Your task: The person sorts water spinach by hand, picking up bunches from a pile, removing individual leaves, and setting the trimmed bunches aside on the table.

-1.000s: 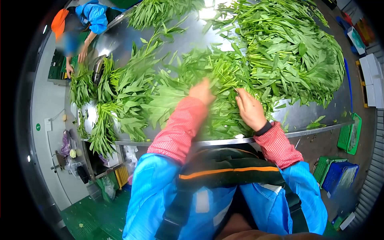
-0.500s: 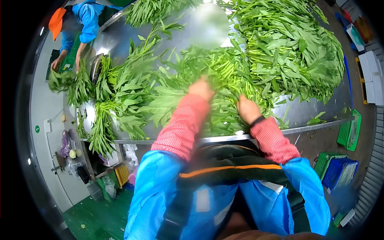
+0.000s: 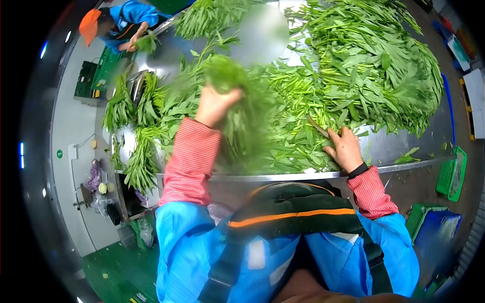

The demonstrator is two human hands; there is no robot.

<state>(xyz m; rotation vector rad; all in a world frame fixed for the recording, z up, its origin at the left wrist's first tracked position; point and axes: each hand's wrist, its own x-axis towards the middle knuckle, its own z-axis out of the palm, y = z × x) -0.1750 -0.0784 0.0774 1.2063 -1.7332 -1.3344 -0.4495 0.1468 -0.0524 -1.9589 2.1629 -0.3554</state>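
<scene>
My left hand (image 3: 214, 105) is closed round a bunch of long-leaved greens (image 3: 226, 73), raised over the table's left-middle part. The bunch is smeared by motion, its leaves hanging down on the right. Near the front edge, my right hand (image 3: 346, 149) has its fingers curled at the near end of a narrow brownish knife (image 3: 317, 126). The blade points up and left over cut green stems (image 3: 298, 98); its handle is hidden by the hand. Loose leaves (image 3: 300, 154) lie under and beside the right hand.
A large heap of greens (image 3: 379, 70) covers the table's right side. Sorted bunches (image 3: 141, 151) lie at the left, some overhanging the edge. Across the table a person (image 3: 126, 22) in blue holds a small bunch. Green crates (image 3: 452, 174) stand right of the metal table (image 3: 394, 164).
My left hand has moved left and lifted the bunch off the pile. My right hand has shifted right, and the knife now shows. The other person has brought greens up from the left edge.
</scene>
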